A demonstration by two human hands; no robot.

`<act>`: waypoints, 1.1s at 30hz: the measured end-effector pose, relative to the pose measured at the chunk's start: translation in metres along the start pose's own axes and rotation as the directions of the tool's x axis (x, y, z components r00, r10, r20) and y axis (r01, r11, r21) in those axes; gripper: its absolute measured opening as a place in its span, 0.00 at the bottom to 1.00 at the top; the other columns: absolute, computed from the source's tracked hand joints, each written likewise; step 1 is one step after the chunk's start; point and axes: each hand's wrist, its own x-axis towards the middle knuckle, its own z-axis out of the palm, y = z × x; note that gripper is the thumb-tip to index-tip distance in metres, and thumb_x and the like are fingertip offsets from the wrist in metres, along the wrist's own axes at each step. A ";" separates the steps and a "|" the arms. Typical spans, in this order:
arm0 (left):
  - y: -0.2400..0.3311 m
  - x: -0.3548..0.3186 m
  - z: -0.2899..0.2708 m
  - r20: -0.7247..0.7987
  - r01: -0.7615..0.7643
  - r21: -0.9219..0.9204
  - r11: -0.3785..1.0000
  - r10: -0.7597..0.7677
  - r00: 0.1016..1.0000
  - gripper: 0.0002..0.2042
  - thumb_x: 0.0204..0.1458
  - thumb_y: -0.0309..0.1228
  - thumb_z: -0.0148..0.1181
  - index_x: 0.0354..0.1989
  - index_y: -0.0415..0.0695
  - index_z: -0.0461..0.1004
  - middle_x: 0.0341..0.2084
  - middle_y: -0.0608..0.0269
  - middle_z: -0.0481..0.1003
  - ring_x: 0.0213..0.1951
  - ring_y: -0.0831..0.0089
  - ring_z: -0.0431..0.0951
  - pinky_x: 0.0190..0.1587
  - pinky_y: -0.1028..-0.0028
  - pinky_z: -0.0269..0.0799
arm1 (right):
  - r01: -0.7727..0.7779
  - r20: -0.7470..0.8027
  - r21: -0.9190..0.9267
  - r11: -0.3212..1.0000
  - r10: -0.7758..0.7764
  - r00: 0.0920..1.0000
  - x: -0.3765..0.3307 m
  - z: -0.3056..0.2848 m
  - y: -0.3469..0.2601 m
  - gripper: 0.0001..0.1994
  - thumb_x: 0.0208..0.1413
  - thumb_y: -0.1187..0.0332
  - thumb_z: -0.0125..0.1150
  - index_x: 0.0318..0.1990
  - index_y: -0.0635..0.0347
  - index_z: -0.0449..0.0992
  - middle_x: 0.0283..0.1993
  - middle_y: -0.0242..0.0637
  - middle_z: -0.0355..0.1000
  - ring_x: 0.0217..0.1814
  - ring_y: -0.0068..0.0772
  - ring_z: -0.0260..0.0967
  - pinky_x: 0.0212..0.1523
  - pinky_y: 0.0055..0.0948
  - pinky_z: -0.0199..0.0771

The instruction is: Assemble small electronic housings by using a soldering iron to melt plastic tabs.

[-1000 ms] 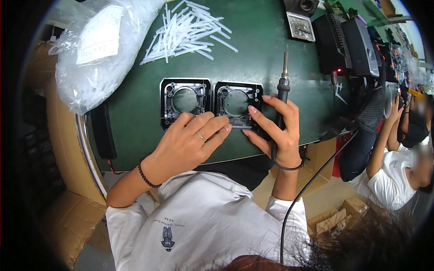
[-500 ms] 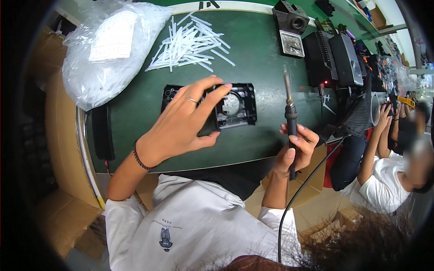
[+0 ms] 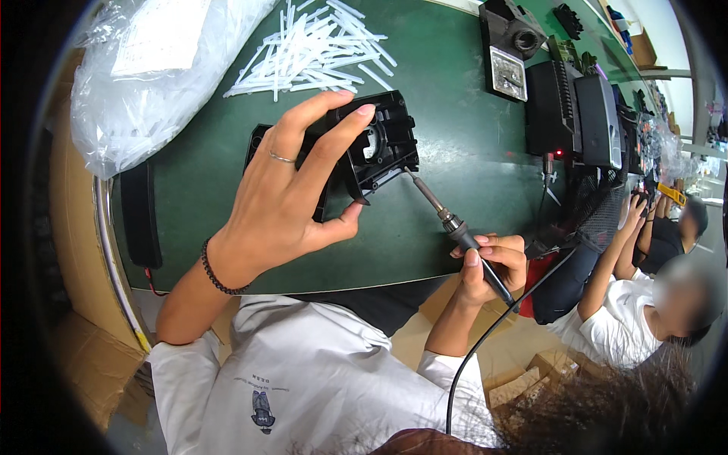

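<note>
My left hand [image 3: 277,186] grips a black plastic housing [image 3: 398,125] with a round opening, fingers on its far edge and thumb at its near corner. The housing is tilted up off the bench. Along its near edge lies a whitish translucent stick [image 3: 388,180]. A soldering iron [image 3: 453,224] is in my right hand [image 3: 491,265], held like a pen with its tip at the right end of that stick; whether they touch I cannot tell. Partly hidden under my left hand is a second black plastic part [image 3: 256,139].
White plastic sticks [image 3: 311,57] lie heaped at the back, beside a large clear bag [image 3: 144,91]. A long black object [image 3: 140,216] sits at the left edge. At right stand a soldering-iron holder [image 3: 509,45] and black boxes [image 3: 552,102]. Another person [image 3: 622,296] works further right.
My right hand has swung the iron from upright to slanting, bringing its tip to the housing. My left hand has tilted the housing up. The view has shifted somewhat.
</note>
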 end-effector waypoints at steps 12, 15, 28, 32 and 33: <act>-0.001 0.000 0.001 0.018 -0.009 0.011 1.000 0.009 1.000 0.45 0.35 0.26 0.75 0.71 0.43 0.70 0.66 0.49 0.66 0.65 0.49 0.71 0.66 0.57 0.71 | -0.024 0.012 0.014 1.000 0.024 1.000 -0.002 -0.001 0.000 0.16 0.54 0.72 0.78 0.35 0.68 0.72 0.35 0.48 0.72 0.23 0.32 0.76 0.25 0.28 0.85; 0.000 0.001 0.000 0.017 -0.007 0.010 1.000 0.007 1.000 0.45 0.34 0.25 0.75 0.70 0.43 0.70 0.66 0.49 0.66 0.65 0.50 0.71 0.66 0.57 0.71 | -0.001 0.041 -0.017 1.000 0.002 0.999 -0.002 -0.004 0.003 0.16 0.55 0.71 0.77 0.36 0.67 0.71 0.36 0.45 0.70 0.21 0.31 0.73 0.22 0.27 0.82; 0.000 0.000 0.000 0.015 -0.012 0.005 1.000 0.012 1.000 0.45 0.33 0.24 0.76 0.70 0.43 0.71 0.66 0.50 0.66 0.64 0.51 0.71 0.65 0.59 0.72 | -0.007 0.072 -0.059 0.998 0.011 0.997 -0.002 -0.005 0.001 0.15 0.57 0.71 0.75 0.37 0.67 0.70 0.35 0.43 0.68 0.20 0.30 0.71 0.18 0.25 0.81; 0.000 0.000 0.002 0.011 -0.020 0.005 1.000 0.020 1.000 0.46 0.33 0.24 0.76 0.70 0.43 0.71 0.66 0.50 0.66 0.64 0.51 0.71 0.65 0.59 0.72 | -0.044 -0.016 0.048 0.998 0.044 0.999 -0.001 0.002 -0.003 0.15 0.58 0.72 0.74 0.37 0.68 0.70 0.35 0.44 0.68 0.20 0.30 0.71 0.19 0.27 0.84; 0.000 0.000 0.002 0.009 -0.022 0.003 1.000 0.022 1.000 0.46 0.33 0.24 0.76 0.71 0.43 0.71 0.66 0.50 0.66 0.64 0.51 0.71 0.65 0.59 0.72 | -0.059 -0.008 0.060 0.996 0.060 0.998 -0.001 0.000 -0.004 0.14 0.58 0.72 0.74 0.37 0.68 0.70 0.36 0.44 0.68 0.21 0.31 0.72 0.20 0.27 0.85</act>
